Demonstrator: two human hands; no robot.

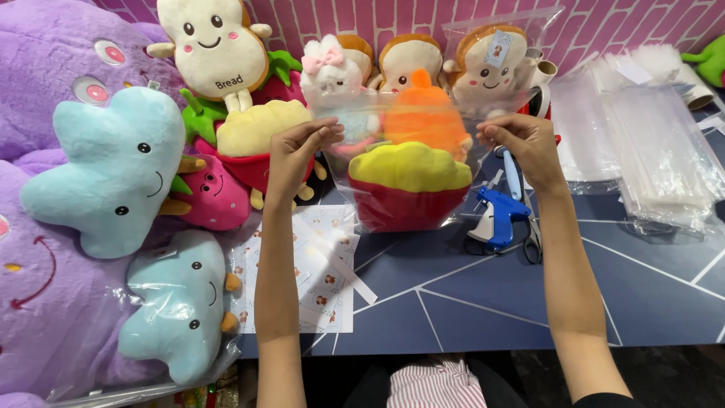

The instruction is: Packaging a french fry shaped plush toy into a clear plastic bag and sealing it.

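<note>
We hold clear bag (400, 151) up at table centre, both forearms raised near vertical. Left hand (291, 155) at 9 o'clock of bag, fingers pinching top edge. Right hand (529, 143) at 3 o'clock, pinching too. Red-yellow-orange plush (410, 177) inside bag. Blue tagging gun (498, 215) at 5 o'clock.

That clear bag (400, 151) is thin glossy plastic, kinda crinkly, and the toy inside (411, 185) is soft fuzzy plush, same as the blue plushies (113, 170). Tag gun (500, 215) looks like smooth hard plastic, the sticker sheets (321, 272) are matt paper, and the tabletop (483, 302) is smooth and matt.
</note>
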